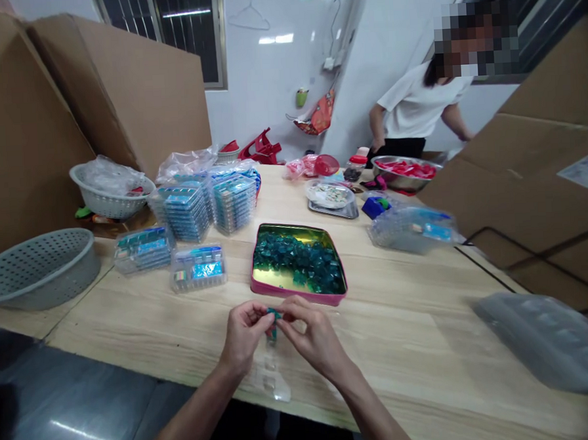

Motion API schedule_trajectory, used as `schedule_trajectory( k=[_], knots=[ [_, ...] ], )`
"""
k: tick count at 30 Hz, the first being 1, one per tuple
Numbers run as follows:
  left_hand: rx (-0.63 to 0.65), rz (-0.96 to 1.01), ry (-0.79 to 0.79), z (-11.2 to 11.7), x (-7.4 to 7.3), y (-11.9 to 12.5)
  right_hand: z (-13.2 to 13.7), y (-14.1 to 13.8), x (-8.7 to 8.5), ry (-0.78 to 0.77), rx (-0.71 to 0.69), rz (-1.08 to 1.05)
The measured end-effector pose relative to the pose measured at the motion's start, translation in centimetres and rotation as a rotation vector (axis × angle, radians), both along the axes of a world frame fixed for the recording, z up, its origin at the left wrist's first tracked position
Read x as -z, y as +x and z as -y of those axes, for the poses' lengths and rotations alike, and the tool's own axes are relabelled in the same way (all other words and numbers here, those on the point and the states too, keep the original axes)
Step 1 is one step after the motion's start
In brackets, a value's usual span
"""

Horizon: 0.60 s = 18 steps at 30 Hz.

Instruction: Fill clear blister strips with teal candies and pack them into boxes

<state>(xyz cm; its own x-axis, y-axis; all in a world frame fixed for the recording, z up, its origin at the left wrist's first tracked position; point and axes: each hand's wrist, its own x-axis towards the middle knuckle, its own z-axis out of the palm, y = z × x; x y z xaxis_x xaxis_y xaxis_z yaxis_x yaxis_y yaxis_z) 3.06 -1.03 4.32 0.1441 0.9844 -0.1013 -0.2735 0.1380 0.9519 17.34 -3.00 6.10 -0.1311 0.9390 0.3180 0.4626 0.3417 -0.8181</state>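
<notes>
My left hand (pixel 241 334) and my right hand (pixel 314 336) meet just in front of the tin. Thumbs and fingertips of both are pinched around a small teal gem-like piece (pixel 273 315), partly covered by the fingers; its exact kind is unclear. Under my hands a clear plastic tray (pixel 275 384) lies near the table's front edge, mostly hidden. Just beyond stands a pink-rimmed tin (pixel 298 296) with a gold inside, holding a heap of teal translucent pieces (pixel 303 259).
To the left are packed clear blister trays (pixel 198 269), taller stacks (pixel 182 209) and a grey basket (pixel 40 269). Empty clear trays (pixel 546 338) lie at right, near a cardboard box (pixel 533 188). A person (pixel 416 102) stands beyond a metal bowl (pixel 403 175) of red pieces.
</notes>
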Motion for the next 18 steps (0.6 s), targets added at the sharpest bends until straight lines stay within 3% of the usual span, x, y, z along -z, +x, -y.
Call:
schedule_trajectory(
  k=[7,14,18],
  knots=[
    [-0.009,-0.068,0.037,0.5,0.8,-0.2,0.9,-1.3,0.6,0.061,0.080,-0.038],
    [0.183,0.099,-0.038,0.8,0.8,-1.6,0.6,-0.7,1.4,-0.370,-0.047,-0.510],
    [0.320,0.214,-0.181,0.6,0.6,-2.4,0.5,-0.6,1.6,-0.411,-0.046,-0.647]
  ],
)
